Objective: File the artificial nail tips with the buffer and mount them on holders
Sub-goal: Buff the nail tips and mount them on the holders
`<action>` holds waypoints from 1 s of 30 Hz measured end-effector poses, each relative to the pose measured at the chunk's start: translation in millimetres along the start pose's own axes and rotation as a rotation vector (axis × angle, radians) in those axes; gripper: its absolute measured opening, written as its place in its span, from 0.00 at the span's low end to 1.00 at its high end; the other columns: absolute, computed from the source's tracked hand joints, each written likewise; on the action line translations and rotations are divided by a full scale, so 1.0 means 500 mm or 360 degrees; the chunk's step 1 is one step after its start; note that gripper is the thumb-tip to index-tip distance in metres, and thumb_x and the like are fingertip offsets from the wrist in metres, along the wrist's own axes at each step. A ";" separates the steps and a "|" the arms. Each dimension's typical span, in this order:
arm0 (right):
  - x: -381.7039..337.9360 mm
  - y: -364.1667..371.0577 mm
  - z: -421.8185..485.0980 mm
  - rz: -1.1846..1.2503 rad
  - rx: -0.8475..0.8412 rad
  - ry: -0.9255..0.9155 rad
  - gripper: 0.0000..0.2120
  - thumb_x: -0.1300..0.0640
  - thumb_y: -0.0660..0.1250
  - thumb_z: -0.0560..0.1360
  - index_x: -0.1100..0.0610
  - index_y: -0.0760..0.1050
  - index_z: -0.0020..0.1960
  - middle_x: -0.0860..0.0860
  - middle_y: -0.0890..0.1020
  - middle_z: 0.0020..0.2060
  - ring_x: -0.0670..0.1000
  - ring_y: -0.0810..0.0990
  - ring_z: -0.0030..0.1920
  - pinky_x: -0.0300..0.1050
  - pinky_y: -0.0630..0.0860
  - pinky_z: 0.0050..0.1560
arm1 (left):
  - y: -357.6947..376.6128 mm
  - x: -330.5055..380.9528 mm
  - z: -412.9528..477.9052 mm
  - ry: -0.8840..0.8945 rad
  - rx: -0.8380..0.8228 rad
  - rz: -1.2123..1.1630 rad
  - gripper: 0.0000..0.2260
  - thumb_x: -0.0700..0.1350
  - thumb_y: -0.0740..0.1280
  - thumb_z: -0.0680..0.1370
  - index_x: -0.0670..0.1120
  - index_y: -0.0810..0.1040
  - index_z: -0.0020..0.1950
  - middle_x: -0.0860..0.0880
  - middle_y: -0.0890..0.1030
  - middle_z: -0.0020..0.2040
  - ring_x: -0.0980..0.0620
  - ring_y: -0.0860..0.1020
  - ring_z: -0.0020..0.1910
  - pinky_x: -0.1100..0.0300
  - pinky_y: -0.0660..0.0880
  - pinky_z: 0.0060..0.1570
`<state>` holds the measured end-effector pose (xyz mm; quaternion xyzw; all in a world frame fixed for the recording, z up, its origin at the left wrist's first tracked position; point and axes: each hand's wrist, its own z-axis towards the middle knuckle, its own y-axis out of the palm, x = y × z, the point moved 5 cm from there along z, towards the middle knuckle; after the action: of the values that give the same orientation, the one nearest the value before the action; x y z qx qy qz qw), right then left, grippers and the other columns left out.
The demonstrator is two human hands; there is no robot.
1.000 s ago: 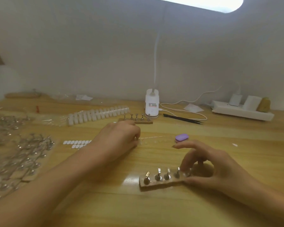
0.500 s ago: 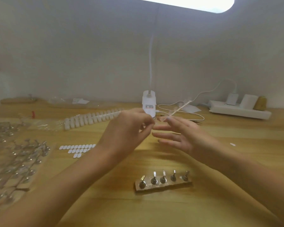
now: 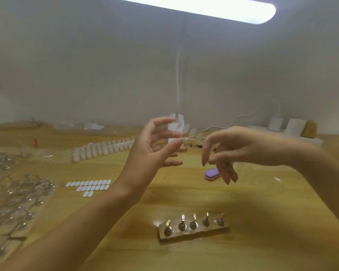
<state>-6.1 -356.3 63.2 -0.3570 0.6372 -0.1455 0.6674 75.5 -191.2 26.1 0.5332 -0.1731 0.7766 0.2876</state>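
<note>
Since the earlier frame the hands have drawn apart. The right hand (image 3: 237, 151) has swung out to the right and dropped its fingers toward the purple buffer (image 3: 211, 173), which now shows on the bench (image 3: 262, 241) right of centre. The left hand (image 3: 153, 153) has lifted and spread.

Right fingers: released, hanging loosely, nothing in them. Left fingers: part curled. A clear strip of nail tips (image 3: 194, 133) appears to run from the left fingertips toward the right, in the air over the back half of the bench, but motion blur prevents confirming a pinch, so the left hold cannot be told.

The holder block (image 3: 194, 231) sits near the front edge at centre, with its five holders bare. A row of white tips (image 3: 104, 149) lies toward the back left.

Risks noted:
- With support at one end at most, the strip could sag or slip free, and clear tips would be hard to find on the wood.
- The right hand's reach for the buffer passes close under the strip; a brush could knock it loose.
- A dropped strip could land among the adhesive pads (image 3: 90, 187) or the loose holders (image 3: 22, 194) at the left edge.
- The holder block is light-looking, and a falling wrist could tip it.
</note>
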 end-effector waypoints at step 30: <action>0.081 0.035 0.003 -0.0710 0.0305 -0.0089 0.08 0.51 0.67 0.77 0.52 0.81 0.42 0.43 0.83 0.35 0.44 0.81 0.35 0.37 0.75 0.38 | -0.049 -0.088 -0.014 -0.0094 -0.0096 0.0484 0.05 0.44 0.74 0.74 0.46 0.79 0.43 0.56 0.82 0.41 0.59 0.80 0.40 0.65 0.75 0.38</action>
<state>-3.5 -370.0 21.4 -0.4278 0.5073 -0.3390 0.6669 97.6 -179.5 -18.4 0.5146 -0.2835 0.7895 0.1775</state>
